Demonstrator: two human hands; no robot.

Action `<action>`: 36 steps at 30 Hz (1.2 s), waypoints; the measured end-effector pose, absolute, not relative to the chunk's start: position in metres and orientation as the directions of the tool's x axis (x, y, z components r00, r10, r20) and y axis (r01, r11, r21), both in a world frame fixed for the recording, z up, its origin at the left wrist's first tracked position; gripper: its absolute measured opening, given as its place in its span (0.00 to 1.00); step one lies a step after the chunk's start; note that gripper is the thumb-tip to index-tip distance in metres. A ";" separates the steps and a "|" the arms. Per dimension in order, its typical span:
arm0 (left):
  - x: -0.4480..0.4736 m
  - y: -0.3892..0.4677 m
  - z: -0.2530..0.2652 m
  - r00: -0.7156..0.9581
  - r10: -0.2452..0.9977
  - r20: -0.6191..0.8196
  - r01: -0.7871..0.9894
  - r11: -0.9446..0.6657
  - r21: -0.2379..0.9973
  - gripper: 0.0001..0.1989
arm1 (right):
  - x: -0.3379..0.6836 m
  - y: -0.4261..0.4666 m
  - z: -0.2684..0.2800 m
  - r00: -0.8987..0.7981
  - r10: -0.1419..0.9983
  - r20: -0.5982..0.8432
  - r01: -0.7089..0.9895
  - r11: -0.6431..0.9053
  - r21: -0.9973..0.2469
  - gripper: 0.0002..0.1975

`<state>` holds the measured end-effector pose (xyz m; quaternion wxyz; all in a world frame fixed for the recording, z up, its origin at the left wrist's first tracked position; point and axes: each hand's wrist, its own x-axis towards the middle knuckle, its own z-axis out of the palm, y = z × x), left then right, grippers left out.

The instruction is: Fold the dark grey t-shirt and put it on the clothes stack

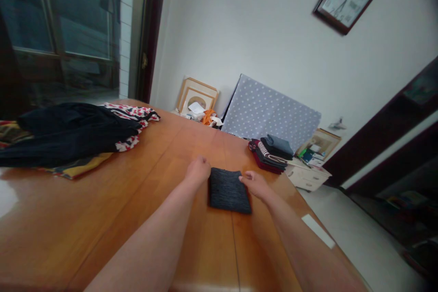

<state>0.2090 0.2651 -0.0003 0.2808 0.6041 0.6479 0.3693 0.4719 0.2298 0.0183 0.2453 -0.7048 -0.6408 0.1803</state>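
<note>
A dark grey garment (pixel 229 191), folded into a flat, near-square pad, lies on the wooden table (pixel 147 219) in front of me. At its far left corner, my left hand (pixel 198 169) is closed, with curled fingers against the cloth's edge; the fingertips are partly hidden. My right hand (pixel 255 184) pinches the upper right edge of the same garment between thumb and fingers. Both forearms reach in from the bottom of the view.
A stack of folded clothes (pixel 270 153) stands at the table's far right. Loose dark clothes (pixel 75 130) are heaped on the left. A white strip (pixel 318 230) lies along the right edge. Behind the table are a dotted cloth cover (pixel 270 105) and a white drawer cabinet (pixel 306 177).
</note>
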 end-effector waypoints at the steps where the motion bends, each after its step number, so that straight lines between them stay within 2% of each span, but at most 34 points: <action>1: 0.211 0.264 -0.001 -0.100 0.992 0.075 0.581 -0.003 0.814 0.10 | 0.467 0.235 0.019 0.081 0.994 0.079 0.840 -0.026 -0.543 0.27; 4: 0.216 0.262 -0.003 -0.067 0.996 0.063 0.600 -0.011 0.800 0.10 | 0.452 0.250 0.026 -0.056 0.992 0.111 0.913 0.096 -0.397 0.31; 6: 0.219 0.261 -0.004 -0.042 0.997 0.059 0.613 -0.021 0.790 0.10 | 0.441 0.257 0.032 -0.143 0.987 0.068 0.932 0.157 -0.326 0.33; 10: 0.222 0.259 -0.006 0.007 0.998 0.057 0.636 -0.049 0.770 0.14 | 0.429 0.268 0.040 -0.246 0.966 -0.074 0.930 0.214 -0.299 0.35; 13: 0.222 0.256 -0.005 0.033 0.997 0.068 0.644 -0.073 0.762 0.15 | 0.429 0.277 0.044 -0.267 0.951 -0.156 0.923 0.206 -0.324 0.30; 17: 0.221 0.253 -0.002 0.065 0.994 0.083 0.649 -0.105 0.753 0.15 | 0.434 0.287 0.046 -0.263 0.920 -0.290 0.927 0.158 -0.340 0.15; 19: 0.221 0.252 0.000 0.076 0.994 0.082 0.653 -0.112 0.749 0.15 | 0.436 0.288 0.048 -0.244 0.907 -0.344 0.932 0.122 -0.341 0.11; 25: 0.224 0.254 -0.002 0.083 0.992 0.096 0.652 -0.126 0.748 0.20 | 0.446 0.276 0.057 -0.169 0.899 -0.403 0.925 0.003 -0.381 0.10; 32: 0.231 0.255 -0.007 0.112 0.980 0.161 0.618 -0.196 0.761 0.15 | 0.468 0.246 0.056 -0.132 0.899 -0.418 0.787 -0.161 -0.595 0.10; 36: 0.234 0.254 -0.007 0.144 0.975 0.168 0.595 -0.221 0.773 0.14 | 0.477 0.234 0.061 -0.119 0.873 -0.474 0.687 -0.273 -0.674 0.11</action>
